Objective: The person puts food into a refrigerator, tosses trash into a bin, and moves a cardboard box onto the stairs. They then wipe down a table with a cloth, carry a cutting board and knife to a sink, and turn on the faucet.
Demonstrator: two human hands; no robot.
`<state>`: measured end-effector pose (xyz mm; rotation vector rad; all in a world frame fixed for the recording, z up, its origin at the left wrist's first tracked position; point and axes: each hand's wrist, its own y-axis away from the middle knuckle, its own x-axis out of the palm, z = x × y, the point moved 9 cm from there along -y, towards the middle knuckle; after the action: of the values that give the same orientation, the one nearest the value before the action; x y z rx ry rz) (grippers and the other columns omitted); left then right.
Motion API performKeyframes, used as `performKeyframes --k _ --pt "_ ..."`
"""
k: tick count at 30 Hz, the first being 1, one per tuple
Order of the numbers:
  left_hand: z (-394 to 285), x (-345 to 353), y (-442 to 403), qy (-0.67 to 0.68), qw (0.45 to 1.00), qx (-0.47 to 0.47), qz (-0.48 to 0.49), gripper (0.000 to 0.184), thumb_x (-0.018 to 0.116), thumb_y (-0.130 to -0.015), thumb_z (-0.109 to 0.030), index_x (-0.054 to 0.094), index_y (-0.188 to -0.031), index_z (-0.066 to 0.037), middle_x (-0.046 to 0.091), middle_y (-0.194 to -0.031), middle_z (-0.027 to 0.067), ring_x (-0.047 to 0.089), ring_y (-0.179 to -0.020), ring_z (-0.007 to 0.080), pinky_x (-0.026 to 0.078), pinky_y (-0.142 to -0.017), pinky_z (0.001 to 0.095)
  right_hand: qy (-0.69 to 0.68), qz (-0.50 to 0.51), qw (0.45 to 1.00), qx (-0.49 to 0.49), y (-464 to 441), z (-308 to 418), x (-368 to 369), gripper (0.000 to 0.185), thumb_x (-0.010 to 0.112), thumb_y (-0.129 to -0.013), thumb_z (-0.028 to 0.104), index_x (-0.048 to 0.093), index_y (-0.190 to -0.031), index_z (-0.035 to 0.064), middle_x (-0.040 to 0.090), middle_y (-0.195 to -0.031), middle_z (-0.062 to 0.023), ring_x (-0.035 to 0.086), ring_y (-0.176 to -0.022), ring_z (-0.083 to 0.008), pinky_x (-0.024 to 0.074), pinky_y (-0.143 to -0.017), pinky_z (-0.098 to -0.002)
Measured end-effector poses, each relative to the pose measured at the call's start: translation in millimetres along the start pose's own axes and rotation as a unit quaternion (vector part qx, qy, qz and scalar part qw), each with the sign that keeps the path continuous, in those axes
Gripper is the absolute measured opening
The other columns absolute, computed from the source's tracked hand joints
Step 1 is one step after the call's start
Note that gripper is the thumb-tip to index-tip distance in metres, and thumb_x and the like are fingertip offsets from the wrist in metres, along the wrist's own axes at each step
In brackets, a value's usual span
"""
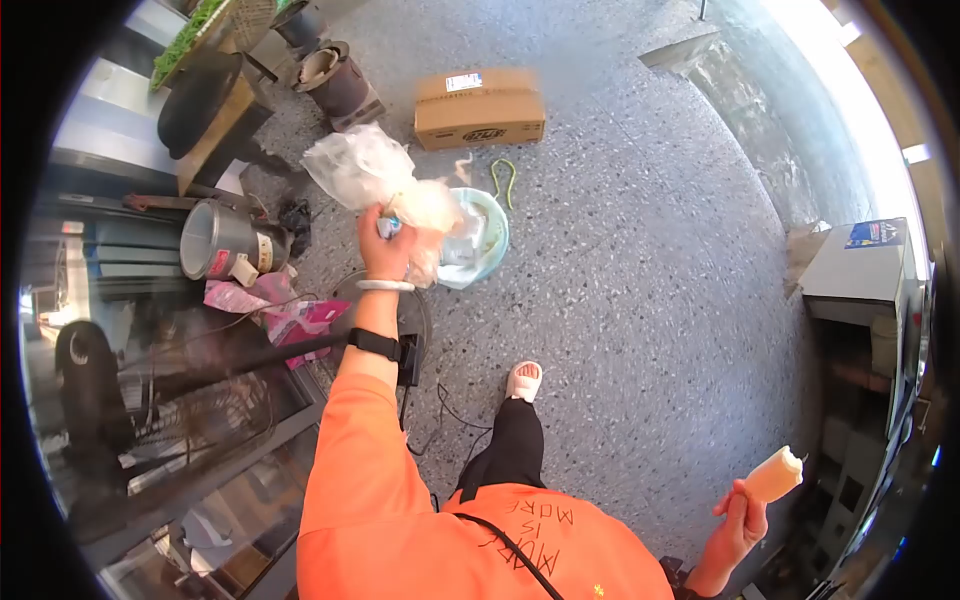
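Head view showed the left hand (pixel 386 248) with fingers curled around crumpled translucent plastic (pixel 358 165), which partly overlapped a lined bin (pixel 503 238) from this angle. Well apart, the right hand (pixel 736 522) pinched a pale, ragged-ended piece (pixel 774 476). Beyond the bin lay a green cord (pixel 513 177), then a cardboard box (pixel 478 112).

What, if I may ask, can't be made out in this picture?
- Head view: the bin's left side, hidden by the crumpled plastic in the left hand.
- Head view: the pale piece's lower end, covered by the right hand.
- Head view: print on the box's label, too small.
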<state>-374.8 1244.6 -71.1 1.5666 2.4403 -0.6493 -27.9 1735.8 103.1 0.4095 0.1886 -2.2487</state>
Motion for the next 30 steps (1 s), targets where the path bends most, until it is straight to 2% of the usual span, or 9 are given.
performKeyframes --k 5,9,13,14,18,20,23,28,30 --pt "104 70 -6 -0.302 0.948 -0.028 0.099 0.058 0.069 -0.057 -0.026 0.051 -0.107 -0.004 0.039 -0.119 0.0203 0.040 -0.108 0.0342 0.033 -0.093 0.0395 0.061 0.031 0.996 0.048 -30 -15 26 0.013 0.048 -0.083 0.003 0.060 -0.087 -0.0002 0.056 -0.080 -0.0039 0.045 -0.055 -0.0076 0.0370 -0.048 -0.0192" --pt "163 95 13 -0.343 0.882 -0.235 0.221 0.056 0.065 -0.061 -0.028 0.050 -0.112 -0.008 0.029 -0.129 0.0207 0.033 -0.117 0.0343 0.031 -0.096 0.0355 0.086 0.045 0.993 0.071 -43 -18 33 0.013 0.048 -0.083 0.003 0.060 -0.087 0.0000 0.056 -0.079 -0.0035 0.045 -0.055 -0.0076 0.0367 -0.047 -0.0189" --pt "180 94 -1 -0.183 0.950 -0.225 0.114 0.044 0.059 -0.066 -0.019 0.052 -0.108 -0.009 0.056 -0.096 0.0201 0.053 -0.096 0.0328 0.042 -0.082 0.0366 0.085 0.055 0.992 0.076 -50 -7 45 0.013 0.048 -0.083 0.003 0.059 -0.087 -0.0001 0.054 -0.077 -0.0030 0.044 -0.056 -0.0074 0.0365 -0.047 -0.0187" --pt "180 88 -8 -0.156 0.963 -0.210 0.069 0.038 0.057 -0.066 -0.015 0.053 -0.104 -0.009 0.059 -0.074 0.0168 0.058 -0.077 0.0332 0.044 -0.072 0.0399 0.086 0.052 0.992 0.071 -51 -4 46 0.013 0.048 -0.083 0.003 0.059 -0.087 -0.0002 0.053 -0.076 -0.0027 0.044 -0.056 -0.0074 0.0364 -0.047 -0.0186" --pt "44 53 -27 -0.086 0.991 -0.100 0.015 0.040 0.061 -0.066 -0.017 0.051 -0.103 -0.007 0.056 -0.080 0.0169 0.055 -0.077 0.0330 0.043 -0.070 0.0398 0.067 0.058 0.993 0.083 -51 -9 36 0.013 0.047 -0.080 -0.002 0.059 -0.086 -0.0035 0.051 -0.081 -0.0062 0.046 -0.054 -0.0098 0.0368 -0.045 -0.0194" --pt "-39 32 -27 -0.132 0.985 0.075 -0.080 0.054 0.068 -0.063 -0.023 0.045 -0.108 -0.005 0.053 -0.087 0.0181 0.051 -0.082 0.0336 0.040 -0.071 0.0409 0.058 0.055 0.994 0.080 -51 -8 33 0.013 0.047 -0.080 -0.003 0.058 -0.086 -0.0037 0.051 -0.081 -0.0064 0.046 -0.054 -0.0100 0.0368 -0.045 -0.0195" --pt "-56 62 -29 -0.237 0.956 0.169 0.025 0.073 0.073 -0.058 -0.029 0.037 -0.115 -0.002 0.050 -0.093 0.0190 0.047 -0.091 0.0354 0.037 -0.078 0.0414 0.034 0.052 0.996 0.069 -50 -7 24 0.014 0.046 -0.079 -0.003 0.058 -0.086 -0.0039 0.051 -0.081 -0.0067 0.046 -0.054 -0.0100 0.0369 -0.045 -0.0199" --pt "23 92 -1 -0.263 0.957 0.042 0.114 0.070 0.071 -0.060 -0.026 0.039 -0.116 0.001 0.049 -0.109 0.0220 0.047 -0.100 0.0360 0.037 -0.086 0.0415 0.008 -0.035 0.998 0.055 -39 1 -26 0.013 0.047 -0.081 0.000 0.059 -0.084 -0.0025 0.050 -0.073 -0.0040 0.046 -0.054 -0.0091 0.0375 -0.047 -0.0197" --pt "79 116 32 -0.049 0.981 -0.106 0.156 0.048 0.061 -0.072 -0.017 0.043 -0.112 0.003 0.053 -0.105 0.0184 0.053 -0.096 0.0256 0.043 -0.079 0.0338 0.006 -0.041 0.997 0.068 -34 3 -51 0.011 0.049 -0.080 -0.001 0.059 -0.083 -0.0037 0.051 -0.075 -0.0052 0.048 -0.053 -0.0101 0.0383 -0.048 -0.0207"
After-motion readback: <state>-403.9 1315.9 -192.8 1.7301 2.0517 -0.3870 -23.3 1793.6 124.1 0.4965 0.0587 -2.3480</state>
